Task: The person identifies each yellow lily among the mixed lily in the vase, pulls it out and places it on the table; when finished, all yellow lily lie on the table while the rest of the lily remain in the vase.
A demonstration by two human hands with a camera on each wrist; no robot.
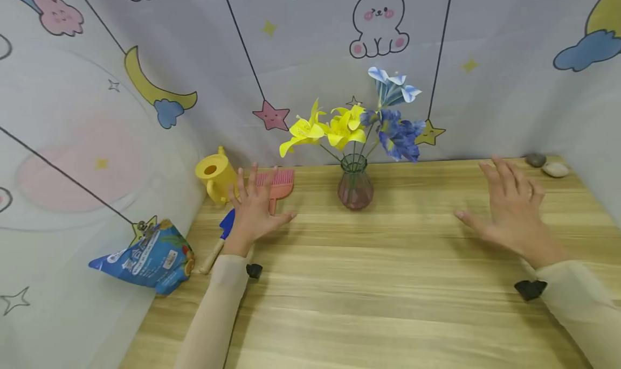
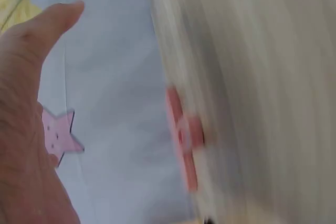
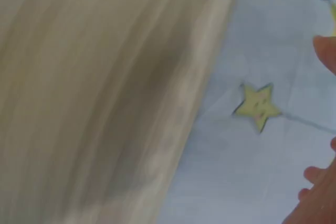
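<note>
My left hand [image 1: 254,210] is raised with fingers spread, holding nothing. It partly covers a coral-pink tool with a ridged head [image 1: 281,185], which shows blurred in the left wrist view [image 2: 181,139]. Beside that hand are a yellow watering can [image 1: 218,176] and a small trowel with a blue blade [image 1: 227,223] and pale handle. My right hand [image 1: 514,213], also spread and holding nothing, hovers over the right side of the table. Between the hands stands a glass vase [image 1: 356,190] with yellow lilies [image 1: 343,129] and blue flowers [image 1: 400,134], touched by neither hand.
A blue printed bag [image 1: 155,261], its top clipped, leans at the left edge of the wood-grain table [image 1: 368,304]. Two stones, one dark [image 1: 536,160] and one pale [image 1: 556,169], lie in the back right corner. Cartoon-printed cloth [image 1: 310,46] borders the table behind and on both sides.
</note>
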